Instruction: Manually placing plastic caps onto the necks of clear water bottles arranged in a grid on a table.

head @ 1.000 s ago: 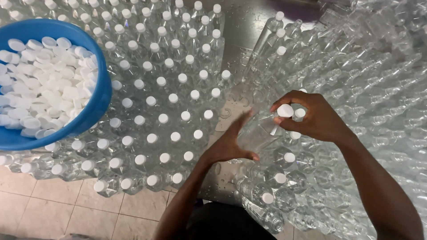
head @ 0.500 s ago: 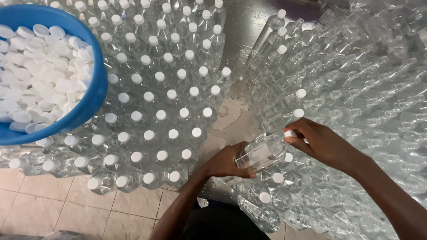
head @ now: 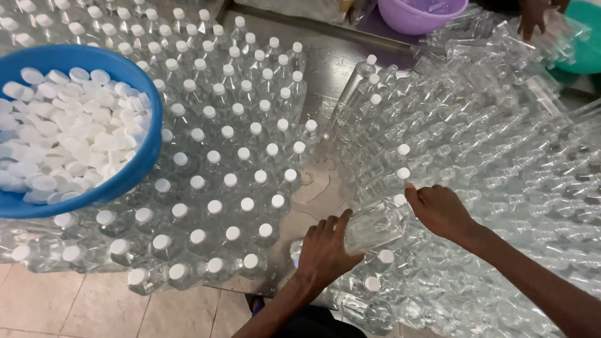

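A clear plastic bottle (head: pixel 375 224) with a white cap lies tilted between both hands. My left hand (head: pixel 325 249) grips its lower body from the left. My right hand (head: pixel 438 209) is closed around its capped neck. The bottle hovers over a pile of clear bottles (head: pixel 488 156) at the right, a few of them capped. To the left stand rows of upright capped bottles (head: pixel 225 156).
A blue bowl (head: pixel 134 169) full of white caps sits on the upright bottles at the left. A purple bowl (head: pixel 413 19) and a green tub (head: pixel 582 50) are at the top, where another person's hand (head: pixel 532 15) reaches in. A wet metal tabletop (head: pixel 319 181) shows between the bottle groups.
The bottle has tipped from near upright to lying slanted. My right hand moved from above its cap to the right end, and my left hand shifted down along its body.
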